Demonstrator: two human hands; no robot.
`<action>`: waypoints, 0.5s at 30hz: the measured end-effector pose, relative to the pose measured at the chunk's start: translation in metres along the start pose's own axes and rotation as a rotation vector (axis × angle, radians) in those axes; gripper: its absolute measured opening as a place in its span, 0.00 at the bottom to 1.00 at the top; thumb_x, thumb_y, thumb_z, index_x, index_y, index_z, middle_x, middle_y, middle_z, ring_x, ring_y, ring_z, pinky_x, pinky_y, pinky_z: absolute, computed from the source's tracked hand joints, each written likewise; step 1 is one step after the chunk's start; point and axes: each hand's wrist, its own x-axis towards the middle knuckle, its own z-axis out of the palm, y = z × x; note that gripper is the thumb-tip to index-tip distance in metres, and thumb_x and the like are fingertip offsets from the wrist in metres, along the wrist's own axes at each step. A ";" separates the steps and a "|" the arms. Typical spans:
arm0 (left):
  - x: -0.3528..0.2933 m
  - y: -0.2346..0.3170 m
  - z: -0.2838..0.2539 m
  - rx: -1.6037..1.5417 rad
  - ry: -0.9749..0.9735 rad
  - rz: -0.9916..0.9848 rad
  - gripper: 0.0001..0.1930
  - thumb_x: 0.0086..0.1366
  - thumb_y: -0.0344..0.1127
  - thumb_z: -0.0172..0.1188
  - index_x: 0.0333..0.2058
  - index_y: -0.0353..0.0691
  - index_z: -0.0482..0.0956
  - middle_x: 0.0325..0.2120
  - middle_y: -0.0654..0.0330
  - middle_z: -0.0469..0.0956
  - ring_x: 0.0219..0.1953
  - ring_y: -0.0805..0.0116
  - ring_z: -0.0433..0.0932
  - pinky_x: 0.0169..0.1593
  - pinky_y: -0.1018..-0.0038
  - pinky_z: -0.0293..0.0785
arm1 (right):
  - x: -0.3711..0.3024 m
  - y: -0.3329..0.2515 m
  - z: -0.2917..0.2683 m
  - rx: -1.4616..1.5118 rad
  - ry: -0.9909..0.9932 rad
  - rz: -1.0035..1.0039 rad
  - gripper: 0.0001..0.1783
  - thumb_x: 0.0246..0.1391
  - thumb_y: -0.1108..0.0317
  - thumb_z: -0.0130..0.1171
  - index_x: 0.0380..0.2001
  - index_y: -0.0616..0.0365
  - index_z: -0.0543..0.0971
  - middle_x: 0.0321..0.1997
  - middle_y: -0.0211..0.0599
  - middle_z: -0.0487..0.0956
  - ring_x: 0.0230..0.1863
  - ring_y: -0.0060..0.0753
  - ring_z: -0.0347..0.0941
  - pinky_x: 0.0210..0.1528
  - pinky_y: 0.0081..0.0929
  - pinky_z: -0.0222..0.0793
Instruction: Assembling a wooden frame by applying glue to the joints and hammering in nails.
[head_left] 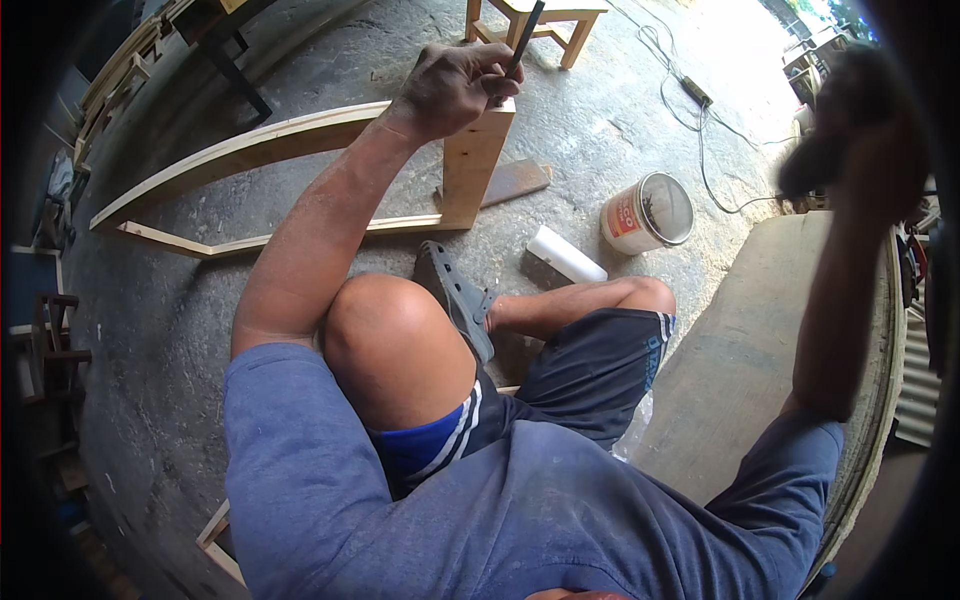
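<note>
Left hand [465, 88] pinches dark rod [527, 38], wooden frame [474, 165] just beneath | Raised right hand [885, 160] grips blurred dark object [808, 168]

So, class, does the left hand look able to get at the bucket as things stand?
Probably: nothing visible stands between the left hand and the bucket. But its fingers grip a dark rod at the wooden frame, so grasping the bucket likely means freeing them first.

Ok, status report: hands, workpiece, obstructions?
Left hand grips dark rod over end of wooden frame. Right hand raised, blurred, holding dark object. Bucket sits apart, right of frame.
</note>
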 end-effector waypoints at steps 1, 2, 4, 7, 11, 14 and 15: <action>0.000 0.000 0.000 -0.001 -0.005 -0.012 0.05 0.63 0.24 0.60 0.37 0.36 0.81 0.30 0.63 0.83 0.34 0.80 0.80 0.39 0.79 0.81 | -0.006 0.003 0.012 -0.025 -0.060 -0.175 0.09 0.62 0.63 0.55 0.38 0.57 0.77 0.19 0.33 0.68 0.19 0.26 0.68 0.22 0.30 0.64; 0.001 -0.001 -0.001 0.050 0.032 0.011 0.04 0.64 0.25 0.59 0.37 0.37 0.81 0.29 0.63 0.83 0.34 0.80 0.80 0.38 0.80 0.80 | -0.011 0.004 0.013 -0.005 -0.369 0.067 0.11 0.63 0.63 0.54 0.45 0.54 0.77 0.18 0.36 0.70 0.18 0.27 0.68 0.22 0.32 0.64; 0.003 -0.005 -0.001 0.011 0.011 0.038 0.04 0.66 0.29 0.59 0.39 0.38 0.80 0.28 0.63 0.83 0.32 0.81 0.79 0.35 0.81 0.77 | -0.024 0.009 0.022 0.119 -0.747 0.119 0.19 0.64 0.62 0.53 0.57 0.47 0.74 0.17 0.39 0.74 0.15 0.27 0.66 0.20 0.32 0.64; 0.001 -0.015 0.002 -0.003 0.073 0.125 0.06 0.60 0.32 0.66 0.35 0.41 0.81 0.26 0.61 0.84 0.29 0.74 0.83 0.32 0.74 0.78 | -0.029 0.015 0.018 -0.061 -0.451 -0.150 0.20 0.66 0.69 0.49 0.60 0.43 0.73 0.16 0.22 0.67 0.14 0.13 0.56 0.17 0.21 0.56; 0.002 -0.023 0.001 0.230 0.166 0.321 0.07 0.59 0.34 0.68 0.35 0.42 0.82 0.24 0.61 0.83 0.26 0.74 0.82 0.30 0.75 0.78 | -0.026 0.005 0.005 0.373 -0.508 0.388 0.19 0.70 0.57 0.42 0.57 0.49 0.74 0.17 0.23 0.65 0.14 0.11 0.56 0.15 0.16 0.51; 0.003 -0.020 0.001 0.018 0.115 0.170 0.06 0.59 0.33 0.67 0.34 0.42 0.81 0.20 0.63 0.82 0.24 0.77 0.82 0.29 0.76 0.78 | -0.029 0.003 0.008 0.615 -0.593 0.235 0.28 0.65 0.45 0.49 0.61 0.49 0.68 0.16 0.22 0.66 0.12 0.13 0.60 0.14 0.15 0.51; 0.003 -0.018 0.001 0.037 0.144 0.179 0.06 0.59 0.33 0.67 0.34 0.42 0.81 0.20 0.63 0.82 0.24 0.77 0.82 0.29 0.76 0.78 | -0.031 0.004 0.010 0.731 -0.682 0.196 0.30 0.63 0.45 0.52 0.62 0.49 0.67 0.16 0.23 0.67 0.12 0.13 0.60 0.14 0.14 0.51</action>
